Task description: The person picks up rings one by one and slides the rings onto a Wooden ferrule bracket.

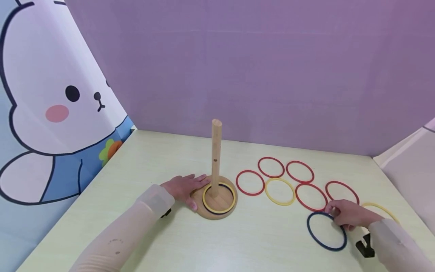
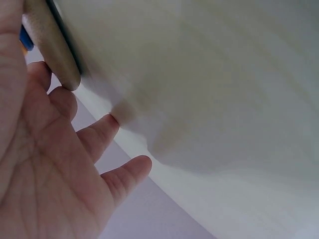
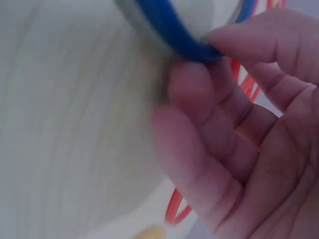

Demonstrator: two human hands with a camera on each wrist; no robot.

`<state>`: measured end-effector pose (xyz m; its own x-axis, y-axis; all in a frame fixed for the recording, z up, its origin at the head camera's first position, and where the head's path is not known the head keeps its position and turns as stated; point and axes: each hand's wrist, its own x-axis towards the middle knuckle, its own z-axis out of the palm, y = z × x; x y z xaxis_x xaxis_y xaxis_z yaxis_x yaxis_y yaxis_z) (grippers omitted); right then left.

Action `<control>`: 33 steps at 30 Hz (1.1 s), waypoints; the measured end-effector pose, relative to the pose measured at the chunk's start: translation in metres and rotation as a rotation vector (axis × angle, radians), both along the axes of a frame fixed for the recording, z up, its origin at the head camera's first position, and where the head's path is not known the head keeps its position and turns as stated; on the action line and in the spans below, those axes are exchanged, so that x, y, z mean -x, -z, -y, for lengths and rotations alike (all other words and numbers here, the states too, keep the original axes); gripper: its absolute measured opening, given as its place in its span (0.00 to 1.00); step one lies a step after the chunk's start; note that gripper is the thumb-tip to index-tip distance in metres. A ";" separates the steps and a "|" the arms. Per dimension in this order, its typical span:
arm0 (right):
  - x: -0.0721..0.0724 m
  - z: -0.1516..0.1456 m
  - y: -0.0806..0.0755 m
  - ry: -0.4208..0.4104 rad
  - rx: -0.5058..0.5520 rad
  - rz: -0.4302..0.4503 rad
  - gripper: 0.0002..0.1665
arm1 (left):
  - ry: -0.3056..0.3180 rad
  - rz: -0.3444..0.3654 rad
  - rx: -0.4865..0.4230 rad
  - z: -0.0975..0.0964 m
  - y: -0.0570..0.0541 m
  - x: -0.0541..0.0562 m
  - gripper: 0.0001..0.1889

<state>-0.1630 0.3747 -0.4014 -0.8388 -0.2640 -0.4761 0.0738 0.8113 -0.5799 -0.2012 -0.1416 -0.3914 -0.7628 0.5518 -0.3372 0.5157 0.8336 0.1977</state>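
Note:
My left hand [image 1: 185,189] rests with spread fingers on the left side of the round base [image 1: 222,204] of a wooden stand. An upright post [image 1: 216,151] rises from that base. Around the post's foot lie a yellow ring [image 1: 211,210] and a dark blue ring, mostly hidden under the yellow one. At the right, my right hand [image 1: 351,213] pinches a blue ring [image 1: 334,249] between thumb and fingers at its upper right edge. In the right wrist view, the thumb presses on the blue ring [image 3: 172,30] from above, with fingers curled beneath.
Several red rings [image 1: 251,195] and a yellow ring [image 1: 280,204] lie flat between the stand and my right hand. Another yellow ring [image 1: 387,211] is partly behind the right wrist. A purple backdrop [image 1: 255,75] closes the table's far edge; a printed cloth [image 1: 68,166] hangs at left.

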 end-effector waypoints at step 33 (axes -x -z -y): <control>0.035 0.129 -0.041 -0.230 0.427 0.004 0.28 | -0.017 -0.009 0.056 -0.003 0.000 0.002 0.56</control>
